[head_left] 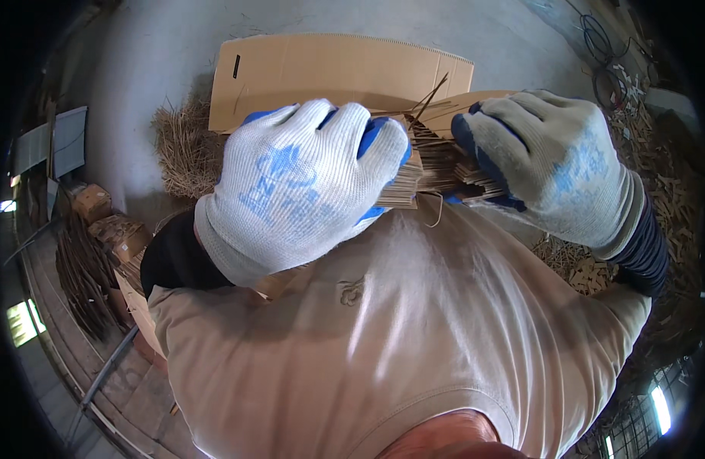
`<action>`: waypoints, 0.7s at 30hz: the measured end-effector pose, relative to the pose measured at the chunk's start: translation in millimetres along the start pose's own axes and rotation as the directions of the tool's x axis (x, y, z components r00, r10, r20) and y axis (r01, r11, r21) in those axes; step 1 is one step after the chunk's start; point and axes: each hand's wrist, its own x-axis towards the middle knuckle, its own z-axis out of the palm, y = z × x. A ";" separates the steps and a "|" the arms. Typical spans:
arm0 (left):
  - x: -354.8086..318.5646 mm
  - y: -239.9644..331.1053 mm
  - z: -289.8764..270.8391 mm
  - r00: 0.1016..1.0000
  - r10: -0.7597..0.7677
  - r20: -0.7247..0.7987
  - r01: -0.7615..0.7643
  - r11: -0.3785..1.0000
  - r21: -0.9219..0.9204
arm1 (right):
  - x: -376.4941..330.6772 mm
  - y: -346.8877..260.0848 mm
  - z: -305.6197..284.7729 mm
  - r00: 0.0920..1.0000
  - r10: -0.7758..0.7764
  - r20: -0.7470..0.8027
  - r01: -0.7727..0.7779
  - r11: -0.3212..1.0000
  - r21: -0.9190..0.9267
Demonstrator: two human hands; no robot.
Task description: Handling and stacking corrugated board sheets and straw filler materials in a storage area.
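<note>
My left hand [303,183] wears a white knit glove with blue coated fingers and grips one end of a bundle of thin flat wooden strips [436,164]. At the other end of the same bundle, my right hand [555,168], gloved the same way, is closed on it. The bundle is held close to my chest, over my beige shirt [398,329]. A few loose strips stick up from it.
A flattened cardboard sheet [329,73] lies on the grey concrete floor below the hands. A heap of straw-like fibre [184,149] sits to its left. Wood offcuts [658,183] litter the right side, and stacked strips and boxes [100,237] stand at the left.
</note>
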 end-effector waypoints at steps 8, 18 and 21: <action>-4.1 -3.2 5.2 0.997 0.027 -0.071 -0.025 0.999 0.027 | -7.5 7.2 -0.4 1.000 -0.019 -0.020 0.018 1.000 -0.018; -9.6 -6.3 5.2 0.994 0.032 -0.100 -0.025 0.998 0.065 | -9.9 13.7 -1.1 0.992 -0.079 -0.096 0.080 0.997 0.006; -10.0 -10.9 5.2 0.994 0.032 -0.107 -0.027 0.998 0.054 | -16.3 20.0 2.1 0.990 -0.071 -0.124 0.070 0.997 -0.011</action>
